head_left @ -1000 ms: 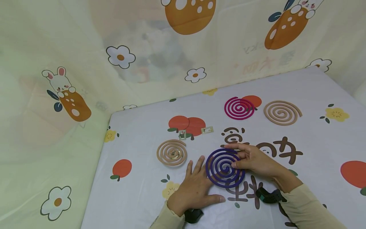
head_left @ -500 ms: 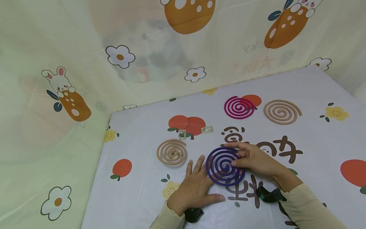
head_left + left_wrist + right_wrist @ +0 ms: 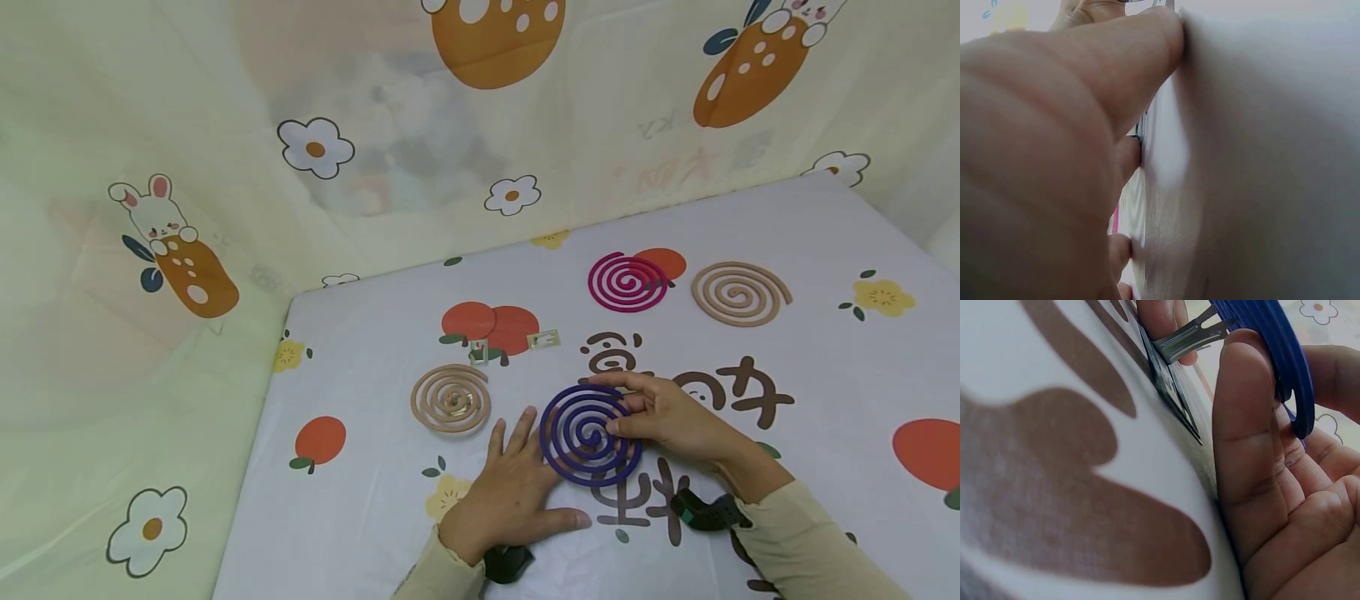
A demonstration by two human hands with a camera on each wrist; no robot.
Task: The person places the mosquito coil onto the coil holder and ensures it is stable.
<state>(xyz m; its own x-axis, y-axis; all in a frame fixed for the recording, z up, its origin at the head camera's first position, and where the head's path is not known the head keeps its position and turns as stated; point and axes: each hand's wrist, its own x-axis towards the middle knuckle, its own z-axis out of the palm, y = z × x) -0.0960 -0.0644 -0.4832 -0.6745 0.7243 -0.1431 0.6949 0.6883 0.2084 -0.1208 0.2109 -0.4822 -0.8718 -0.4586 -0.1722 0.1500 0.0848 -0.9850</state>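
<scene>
A dark blue mosquito coil (image 3: 592, 435) sits above the table in the head view. My right hand (image 3: 667, 421) pinches its right side between thumb and fingers. In the right wrist view, the coil (image 3: 1294, 375) meets the prongs of a thin metal coil stand (image 3: 1188, 340) whose flat base lies on the cloth. My left hand (image 3: 510, 500) rests palm down with its fingers spread, some of them reaching under the coil. A fingertip (image 3: 1163, 319) touches the stand beside its prongs. In the left wrist view, the left hand (image 3: 1054, 156) lies against the tabletop.
A tan coil (image 3: 454, 400) lies left of the hands, with bits of metal showing through it. Two small metal stands (image 3: 478, 352) lie behind it. Farther back are a magenta coil (image 3: 628, 282) and another tan coil (image 3: 738, 293). A printed curtain (image 3: 405, 225) borders the table.
The blue coil has shifted very slightly up in the head view over the last second. Both hands stay almost where they were.
</scene>
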